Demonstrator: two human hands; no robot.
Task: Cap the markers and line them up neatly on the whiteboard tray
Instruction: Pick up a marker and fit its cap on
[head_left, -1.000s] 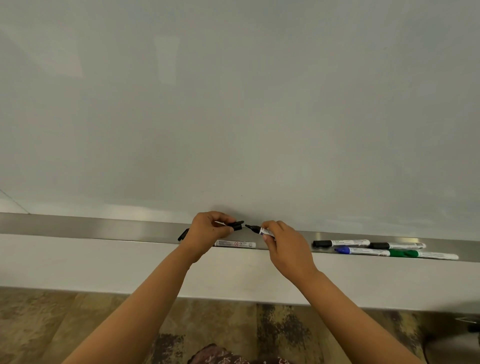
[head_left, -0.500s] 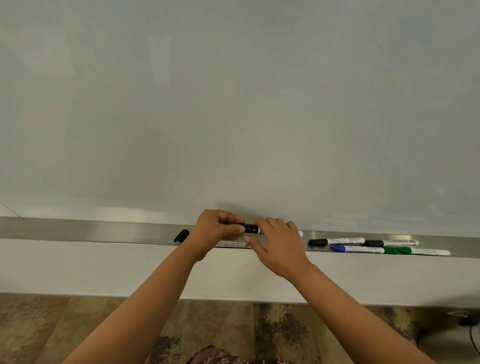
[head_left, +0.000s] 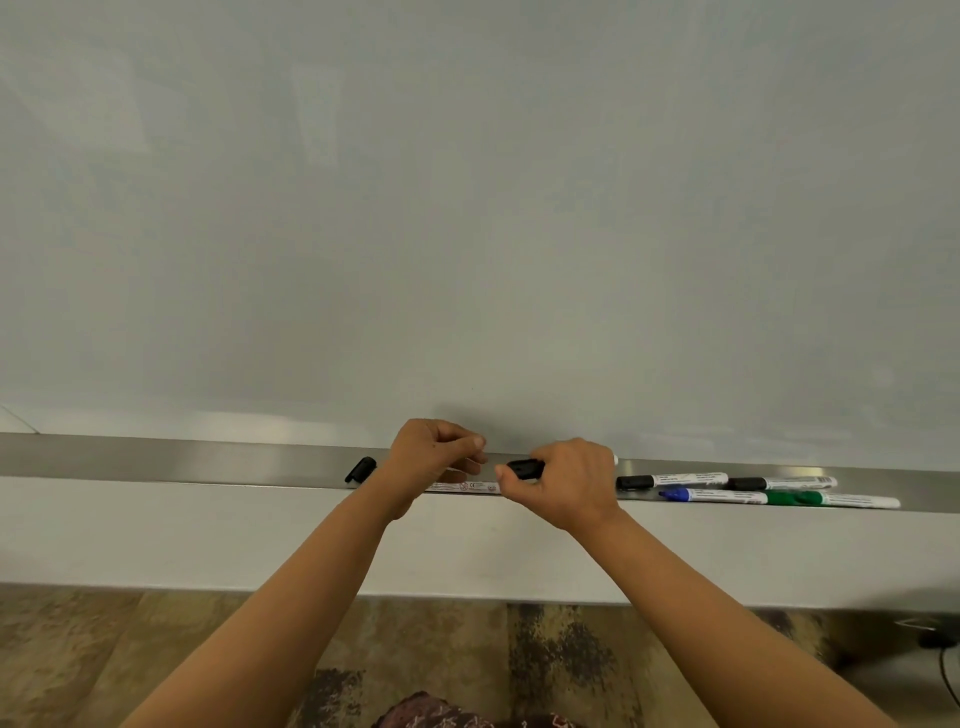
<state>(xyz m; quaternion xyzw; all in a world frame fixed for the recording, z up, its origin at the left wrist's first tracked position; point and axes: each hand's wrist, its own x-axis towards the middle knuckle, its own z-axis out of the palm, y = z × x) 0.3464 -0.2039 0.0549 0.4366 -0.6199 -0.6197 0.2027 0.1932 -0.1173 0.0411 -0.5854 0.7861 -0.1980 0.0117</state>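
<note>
Our right hand (head_left: 566, 483) grips a capped black marker (head_left: 525, 468); left hand (head_left: 431, 457) curled, seemingly empty (four markers (head_left: 758, 491) already lined up); one marker (head_left: 462, 487) and loose cap (head_left: 361, 469) remain.

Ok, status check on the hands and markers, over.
Right hand grips capped black marker. Left hand curled, contents unclear. Loose cap on tray.

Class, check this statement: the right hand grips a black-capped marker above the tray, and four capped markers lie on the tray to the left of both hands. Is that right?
Not quite: the side is wrong. In the head view the four capped markers lie on the tray to the right of both hands, not the left. The right hand does grip a black-capped marker above the tray.
</note>
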